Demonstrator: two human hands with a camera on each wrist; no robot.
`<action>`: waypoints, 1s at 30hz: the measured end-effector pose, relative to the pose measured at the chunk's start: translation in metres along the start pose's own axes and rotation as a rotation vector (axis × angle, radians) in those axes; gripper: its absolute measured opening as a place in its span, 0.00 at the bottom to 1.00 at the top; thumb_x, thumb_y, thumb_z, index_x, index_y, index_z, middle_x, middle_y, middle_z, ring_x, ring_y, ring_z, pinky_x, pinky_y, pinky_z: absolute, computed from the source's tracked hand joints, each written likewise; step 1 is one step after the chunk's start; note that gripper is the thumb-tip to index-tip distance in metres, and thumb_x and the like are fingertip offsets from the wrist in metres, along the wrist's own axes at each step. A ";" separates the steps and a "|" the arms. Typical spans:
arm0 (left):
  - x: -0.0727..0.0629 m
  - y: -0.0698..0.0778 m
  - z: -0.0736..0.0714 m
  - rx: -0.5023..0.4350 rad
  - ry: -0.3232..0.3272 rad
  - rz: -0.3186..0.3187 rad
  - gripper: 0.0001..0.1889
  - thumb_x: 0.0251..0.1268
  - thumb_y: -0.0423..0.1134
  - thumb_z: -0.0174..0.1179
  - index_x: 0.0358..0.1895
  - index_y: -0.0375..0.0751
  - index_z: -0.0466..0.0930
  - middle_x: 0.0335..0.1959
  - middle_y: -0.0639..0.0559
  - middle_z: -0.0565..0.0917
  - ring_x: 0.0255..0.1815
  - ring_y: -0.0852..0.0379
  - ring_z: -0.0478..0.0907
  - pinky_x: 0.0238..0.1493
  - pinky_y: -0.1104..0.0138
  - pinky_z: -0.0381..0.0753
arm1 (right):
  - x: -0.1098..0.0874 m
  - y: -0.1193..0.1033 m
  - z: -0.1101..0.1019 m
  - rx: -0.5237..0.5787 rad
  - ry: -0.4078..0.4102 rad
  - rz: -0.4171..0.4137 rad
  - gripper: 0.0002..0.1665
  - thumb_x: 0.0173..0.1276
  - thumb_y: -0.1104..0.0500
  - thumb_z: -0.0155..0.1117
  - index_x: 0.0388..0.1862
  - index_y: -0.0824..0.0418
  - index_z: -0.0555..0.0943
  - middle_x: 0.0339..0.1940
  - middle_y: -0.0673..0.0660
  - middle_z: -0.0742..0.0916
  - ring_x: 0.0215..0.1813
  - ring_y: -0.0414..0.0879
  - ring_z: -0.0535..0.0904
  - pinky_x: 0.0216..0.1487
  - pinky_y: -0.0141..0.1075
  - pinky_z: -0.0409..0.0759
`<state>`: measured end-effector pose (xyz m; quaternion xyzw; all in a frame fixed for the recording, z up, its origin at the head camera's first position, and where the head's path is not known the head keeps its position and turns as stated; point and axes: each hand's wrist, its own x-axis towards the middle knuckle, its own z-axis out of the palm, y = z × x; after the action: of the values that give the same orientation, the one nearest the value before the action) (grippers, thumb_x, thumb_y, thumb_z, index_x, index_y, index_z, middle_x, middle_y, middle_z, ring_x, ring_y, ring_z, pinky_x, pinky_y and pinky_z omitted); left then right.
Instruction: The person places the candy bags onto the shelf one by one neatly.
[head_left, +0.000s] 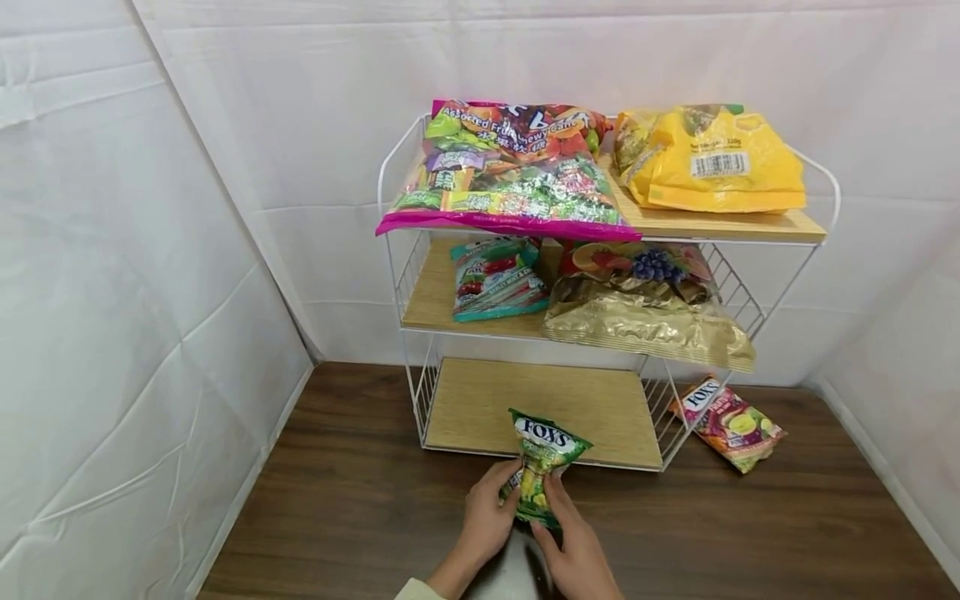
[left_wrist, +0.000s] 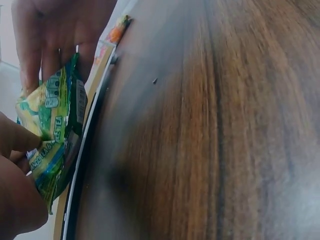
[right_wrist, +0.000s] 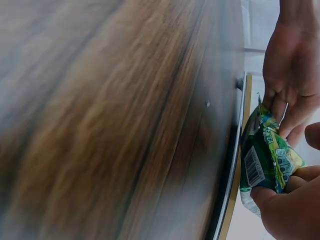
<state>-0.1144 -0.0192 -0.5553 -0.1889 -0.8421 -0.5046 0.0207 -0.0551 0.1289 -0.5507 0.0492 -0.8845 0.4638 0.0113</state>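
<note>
Both hands hold a green candy bag [head_left: 542, 467] marked FOX'S, tilted up in front of the rack's bottom shelf. In the head view my left hand [head_left: 487, 510] pinches its left side and my right hand [head_left: 568, 546] grips its lower right side. A barcode shows on the bag [right_wrist: 255, 165] in the right wrist view. The left wrist view shows the bag [left_wrist: 50, 120] creased between the two hands, close over the dark wood table [left_wrist: 200, 125].
A white wire rack with wooden shelves [head_left: 540, 408] stands behind the hands. Its top shelf bears a pink-edged candy bag [head_left: 517, 183] and a yellow bag [head_left: 727, 158]; a teal bag [head_left: 498, 279] and a gold bag [head_left: 645, 312] lie below. Another FOX'S bag [head_left: 731, 425] lies right of the rack.
</note>
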 end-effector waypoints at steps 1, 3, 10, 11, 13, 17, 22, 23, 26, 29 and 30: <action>0.000 -0.001 -0.001 0.001 0.012 -0.002 0.21 0.65 0.27 0.58 0.62 0.35 0.75 0.57 0.47 0.78 0.57 0.47 0.75 0.51 0.52 0.76 | 0.002 0.000 0.001 0.004 -0.001 -0.011 0.37 0.73 0.55 0.56 0.74 0.69 0.56 0.74 0.67 0.58 0.72 0.62 0.56 0.63 0.57 0.64; 0.001 -0.004 -0.003 -0.002 0.031 -0.011 0.21 0.65 0.27 0.57 0.62 0.35 0.75 0.57 0.47 0.78 0.57 0.47 0.75 0.52 0.52 0.76 | 0.005 -0.001 0.004 0.012 -0.006 -0.027 0.37 0.74 0.55 0.55 0.74 0.68 0.56 0.74 0.67 0.58 0.72 0.62 0.55 0.63 0.57 0.63; 0.000 -0.009 -0.010 -0.006 0.096 -0.028 0.21 0.64 0.25 0.58 0.62 0.34 0.74 0.56 0.45 0.78 0.57 0.45 0.75 0.51 0.52 0.76 | 0.016 -0.004 0.011 0.032 -0.029 -0.064 0.35 0.75 0.53 0.53 0.74 0.65 0.56 0.75 0.65 0.58 0.73 0.61 0.53 0.63 0.58 0.63; 0.000 -0.010 -0.011 0.004 0.106 -0.029 0.21 0.64 0.25 0.58 0.62 0.34 0.75 0.56 0.45 0.78 0.56 0.46 0.75 0.51 0.52 0.76 | 0.017 -0.005 0.012 0.035 -0.029 -0.067 0.35 0.75 0.53 0.53 0.74 0.65 0.56 0.75 0.64 0.58 0.73 0.60 0.53 0.64 0.57 0.63; 0.000 -0.011 -0.014 0.031 0.137 -0.022 0.21 0.63 0.25 0.58 0.61 0.34 0.75 0.55 0.45 0.79 0.55 0.46 0.76 0.50 0.52 0.77 | 0.020 -0.007 0.015 0.042 -0.033 -0.082 0.35 0.75 0.54 0.54 0.74 0.66 0.56 0.75 0.64 0.58 0.74 0.59 0.53 0.64 0.57 0.62; 0.001 -0.013 -0.019 0.078 0.198 -0.019 0.22 0.62 0.24 0.59 0.60 0.35 0.76 0.53 0.47 0.80 0.53 0.48 0.78 0.48 0.53 0.78 | 0.026 -0.011 0.019 0.061 -0.039 -0.112 0.35 0.74 0.56 0.55 0.74 0.66 0.56 0.75 0.63 0.57 0.74 0.58 0.53 0.65 0.56 0.61; 0.001 -0.017 -0.028 0.065 0.239 -0.030 0.23 0.62 0.23 0.59 0.61 0.37 0.76 0.53 0.47 0.80 0.55 0.48 0.77 0.48 0.53 0.78 | 0.035 -0.016 0.024 0.083 -0.076 -0.155 0.35 0.75 0.57 0.53 0.75 0.65 0.55 0.75 0.64 0.56 0.74 0.60 0.52 0.64 0.58 0.61; 0.001 -0.018 -0.029 0.064 0.244 -0.029 0.23 0.62 0.23 0.59 0.61 0.37 0.76 0.54 0.47 0.80 0.55 0.48 0.76 0.49 0.53 0.78 | 0.037 -0.017 0.025 0.086 -0.085 -0.157 0.35 0.75 0.57 0.53 0.75 0.64 0.55 0.76 0.64 0.56 0.74 0.60 0.52 0.64 0.58 0.61; 0.002 -0.020 -0.034 0.073 0.245 -0.034 0.23 0.63 0.24 0.59 0.62 0.37 0.75 0.55 0.47 0.79 0.56 0.48 0.76 0.49 0.52 0.77 | 0.041 -0.018 0.028 0.093 -0.092 -0.165 0.34 0.76 0.58 0.51 0.75 0.64 0.54 0.75 0.64 0.56 0.74 0.60 0.52 0.65 0.57 0.61; 0.003 -0.021 -0.038 0.094 0.237 -0.029 0.23 0.63 0.24 0.59 0.62 0.36 0.75 0.55 0.46 0.79 0.56 0.47 0.76 0.48 0.52 0.78 | 0.045 -0.019 0.030 0.088 -0.082 -0.173 0.33 0.75 0.60 0.51 0.75 0.65 0.55 0.75 0.65 0.57 0.73 0.60 0.53 0.65 0.57 0.61; 0.003 -0.021 -0.039 0.098 0.237 -0.030 0.22 0.63 0.25 0.59 0.62 0.36 0.75 0.55 0.46 0.79 0.56 0.47 0.76 0.48 0.52 0.78 | 0.046 -0.019 0.031 0.085 -0.080 -0.180 0.33 0.75 0.61 0.51 0.75 0.66 0.55 0.75 0.66 0.57 0.73 0.61 0.53 0.65 0.57 0.61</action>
<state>-0.1306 -0.0604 -0.5532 -0.1141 -0.8601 -0.4820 0.1220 -0.0978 0.0891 -0.5493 0.1472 -0.8559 0.4956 0.0155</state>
